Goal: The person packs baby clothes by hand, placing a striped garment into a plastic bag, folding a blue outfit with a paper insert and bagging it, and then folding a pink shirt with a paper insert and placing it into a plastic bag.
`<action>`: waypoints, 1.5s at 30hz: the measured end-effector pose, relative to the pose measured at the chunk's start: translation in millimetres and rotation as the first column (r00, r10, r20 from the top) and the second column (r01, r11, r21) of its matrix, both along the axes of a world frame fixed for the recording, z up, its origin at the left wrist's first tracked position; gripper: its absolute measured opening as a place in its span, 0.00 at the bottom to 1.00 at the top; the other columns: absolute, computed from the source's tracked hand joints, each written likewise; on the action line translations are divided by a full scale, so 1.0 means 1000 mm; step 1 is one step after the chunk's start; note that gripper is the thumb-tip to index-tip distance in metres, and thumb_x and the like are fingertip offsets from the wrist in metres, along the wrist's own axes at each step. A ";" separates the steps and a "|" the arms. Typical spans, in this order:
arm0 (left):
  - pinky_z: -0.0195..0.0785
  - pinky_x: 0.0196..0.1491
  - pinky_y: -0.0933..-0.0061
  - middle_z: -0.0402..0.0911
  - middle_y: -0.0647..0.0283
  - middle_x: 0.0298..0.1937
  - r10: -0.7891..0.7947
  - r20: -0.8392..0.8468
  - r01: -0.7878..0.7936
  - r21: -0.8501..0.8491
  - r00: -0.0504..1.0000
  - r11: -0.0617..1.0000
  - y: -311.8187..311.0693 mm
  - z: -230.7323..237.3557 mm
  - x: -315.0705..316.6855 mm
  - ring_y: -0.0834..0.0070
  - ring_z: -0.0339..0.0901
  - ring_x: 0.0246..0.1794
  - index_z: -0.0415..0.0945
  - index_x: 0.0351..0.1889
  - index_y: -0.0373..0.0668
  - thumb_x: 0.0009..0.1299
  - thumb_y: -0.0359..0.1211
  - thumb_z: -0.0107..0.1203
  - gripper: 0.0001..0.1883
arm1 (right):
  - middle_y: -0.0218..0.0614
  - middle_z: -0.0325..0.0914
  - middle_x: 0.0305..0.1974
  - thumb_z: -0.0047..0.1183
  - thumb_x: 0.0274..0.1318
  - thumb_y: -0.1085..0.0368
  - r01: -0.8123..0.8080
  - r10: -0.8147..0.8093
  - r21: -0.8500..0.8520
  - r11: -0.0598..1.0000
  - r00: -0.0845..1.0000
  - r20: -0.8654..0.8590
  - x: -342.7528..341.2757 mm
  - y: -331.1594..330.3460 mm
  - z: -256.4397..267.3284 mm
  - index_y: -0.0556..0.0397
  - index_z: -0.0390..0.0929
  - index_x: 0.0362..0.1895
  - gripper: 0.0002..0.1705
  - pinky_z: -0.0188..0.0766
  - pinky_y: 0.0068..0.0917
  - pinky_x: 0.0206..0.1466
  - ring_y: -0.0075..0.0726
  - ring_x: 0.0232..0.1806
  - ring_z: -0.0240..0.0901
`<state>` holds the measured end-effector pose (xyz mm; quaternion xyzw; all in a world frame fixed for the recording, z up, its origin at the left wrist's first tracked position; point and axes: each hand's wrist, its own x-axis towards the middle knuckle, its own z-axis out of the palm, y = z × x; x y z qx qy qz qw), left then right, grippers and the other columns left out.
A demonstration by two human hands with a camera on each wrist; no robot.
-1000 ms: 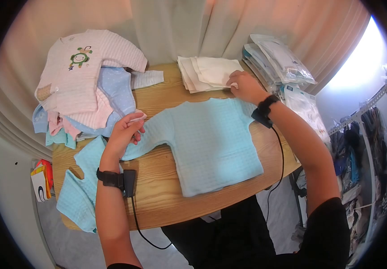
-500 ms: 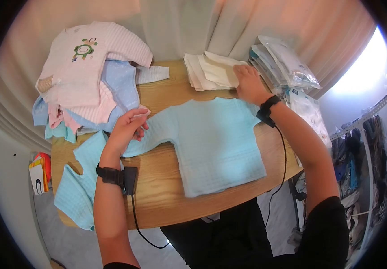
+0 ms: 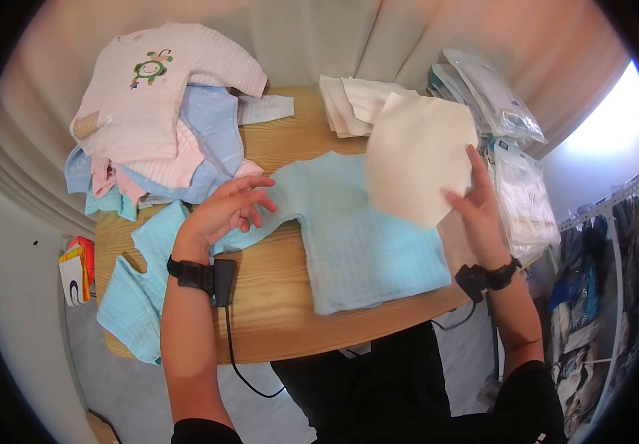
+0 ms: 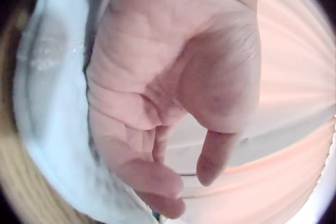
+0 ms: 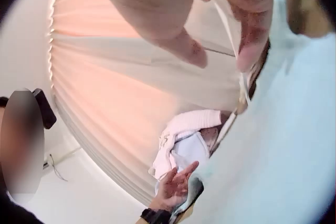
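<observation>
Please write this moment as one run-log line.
right hand: holds cream sheet over light-blue top | left hand: open, empty, near sleeve | more cream sheets: on table

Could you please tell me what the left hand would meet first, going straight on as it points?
The left hand would probably meet the light blue top first, at its shoulder; height is unclear, so it might instead pass over toward the cream sheet.
</observation>
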<state>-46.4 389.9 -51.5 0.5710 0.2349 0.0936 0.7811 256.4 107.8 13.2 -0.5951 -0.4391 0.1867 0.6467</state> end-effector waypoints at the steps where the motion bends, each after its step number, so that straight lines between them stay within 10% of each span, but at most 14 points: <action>1: 0.73 0.30 0.82 0.81 0.59 0.47 -0.013 0.001 0.013 -0.017 1.000 1.000 -0.003 0.001 0.000 0.80 0.80 0.33 0.67 0.65 0.38 0.76 0.36 0.52 0.22 | 0.43 0.68 0.64 0.55 0.58 0.79 -0.009 0.001 -0.094 0.996 0.996 -0.087 -0.002 -0.003 -0.010 0.54 0.46 0.77 0.46 0.72 0.24 0.57 0.32 0.60 0.72; 3: 0.75 0.32 0.80 0.81 0.58 0.49 -0.013 0.015 0.014 -0.044 1.000 0.999 -0.007 0.004 0.003 0.78 0.81 0.35 0.66 0.66 0.38 0.76 0.35 0.51 0.22 | 0.43 0.69 0.62 0.55 0.58 0.80 -0.045 -0.026 -0.272 0.961 0.968 -0.251 -0.004 -0.013 -0.030 0.52 0.46 0.77 0.47 0.74 0.23 0.53 0.32 0.58 0.73; 10: 0.76 0.42 0.73 0.80 0.59 0.50 0.024 0.040 -0.022 -0.057 0.999 0.998 -0.006 -0.002 0.004 0.75 0.80 0.40 0.66 0.66 0.39 0.78 0.35 0.49 0.21 | 0.36 0.76 0.52 0.55 0.58 0.79 0.215 -0.234 -0.093 0.972 0.887 -0.398 0.013 -0.008 -0.058 0.55 0.63 0.69 0.34 0.72 0.20 0.50 0.24 0.48 0.75; 13: 0.76 0.42 0.73 0.80 0.59 0.49 0.038 0.037 -0.036 -0.056 0.999 0.998 -0.007 -0.001 0.003 0.74 0.80 0.40 0.67 0.65 0.40 0.78 0.35 0.49 0.20 | 0.37 0.74 0.55 0.57 0.58 0.77 0.260 -0.229 -0.117 0.959 0.946 0.228 0.038 -0.018 -0.052 0.54 0.61 0.70 0.36 0.71 0.20 0.52 0.24 0.49 0.74; 16: 0.77 0.43 0.73 0.80 0.59 0.49 0.042 0.031 -0.040 -0.067 0.999 0.997 -0.006 0.000 0.003 0.74 0.80 0.40 0.67 0.65 0.40 0.78 0.35 0.49 0.19 | 0.39 0.71 0.59 0.60 0.57 0.75 0.177 -0.187 0.079 0.981 0.971 0.145 0.035 -0.016 -0.032 0.53 0.58 0.71 0.39 0.72 0.21 0.53 0.26 0.50 0.74; 19: 0.77 0.43 0.72 0.80 0.59 0.49 0.036 0.023 -0.034 -0.079 0.999 0.996 -0.005 -0.003 0.004 0.73 0.81 0.41 0.67 0.65 0.40 0.78 0.35 0.49 0.19 | 0.39 0.67 0.62 0.63 0.54 0.74 0.198 -0.163 0.084 0.977 0.935 -0.315 0.042 -0.013 -0.029 0.53 0.55 0.72 0.44 0.72 0.23 0.55 0.30 0.53 0.73; 22: 0.78 0.45 0.70 0.80 0.58 0.50 0.041 0.039 -0.037 -0.091 0.998 0.995 -0.005 -0.002 0.003 0.72 0.81 0.42 0.67 0.65 0.40 0.78 0.35 0.49 0.19 | 0.39 0.66 0.62 0.64 0.52 0.74 0.187 -0.249 -0.205 0.961 0.905 -0.345 0.055 -0.012 -0.056 0.53 0.55 0.72 0.45 0.72 0.25 0.56 0.33 0.58 0.70; 26: 0.76 0.51 0.66 0.80 0.58 0.51 0.006 0.069 0.000 -0.084 0.998 0.996 -0.005 -0.005 0.001 0.70 0.81 0.46 0.67 0.64 0.38 0.77 0.34 0.50 0.20 | 0.46 0.61 0.67 0.69 0.47 0.69 0.072 0.024 -0.445 0.893 0.978 0.207 0.046 -0.032 -0.077 0.52 0.59 0.71 0.47 0.68 0.38 0.62 0.42 0.66 0.62; 29: 0.74 0.56 0.64 0.80 0.58 0.52 -0.055 0.123 0.063 -0.070 0.991 0.996 -0.006 -0.007 0.001 0.70 0.79 0.50 0.67 0.65 0.36 0.76 0.33 0.52 0.21 | 0.53 0.56 0.71 0.71 0.44 0.65 0.269 0.118 -0.351 0.897 0.619 0.776 0.000 -0.044 -0.034 0.51 0.60 0.70 0.49 0.55 0.47 0.72 0.55 0.73 0.53; 33: 0.72 0.56 0.67 0.80 0.60 0.52 -0.153 0.103 0.143 0.098 0.983 0.985 -0.013 -0.002 0.004 0.74 0.77 0.52 0.69 0.64 0.37 0.72 0.31 0.57 0.23 | 0.54 0.56 0.72 0.71 0.44 0.65 -0.014 0.251 -0.534 0.845 0.893 0.374 -0.025 -0.042 -0.040 0.49 0.61 0.70 0.47 0.49 0.43 0.76 0.56 0.76 0.48; 37: 0.74 0.46 0.75 0.83 0.63 0.47 -0.157 -0.021 0.157 0.240 0.987 0.958 -0.010 -0.003 0.004 0.79 0.79 0.44 0.74 0.59 0.38 0.69 0.29 0.62 0.20 | 0.38 0.71 0.56 0.71 0.45 0.64 0.041 0.197 -0.536 0.843 0.904 0.380 -0.008 -0.033 -0.057 0.49 0.72 0.61 0.36 0.66 0.30 0.57 0.39 0.52 0.67; 45: 0.73 0.33 0.79 0.84 0.65 0.38 0.008 -0.099 0.021 0.287 0.995 0.958 -0.013 -0.004 0.009 0.82 0.78 0.34 0.76 0.44 0.39 0.68 0.29 0.63 0.10 | 0.18 0.71 0.29 0.69 0.48 0.69 -0.084 0.143 -0.526 0.846 0.987 0.072 0.006 -0.035 -0.066 0.52 0.85 0.38 0.11 0.58 0.18 0.34 0.16 0.31 0.58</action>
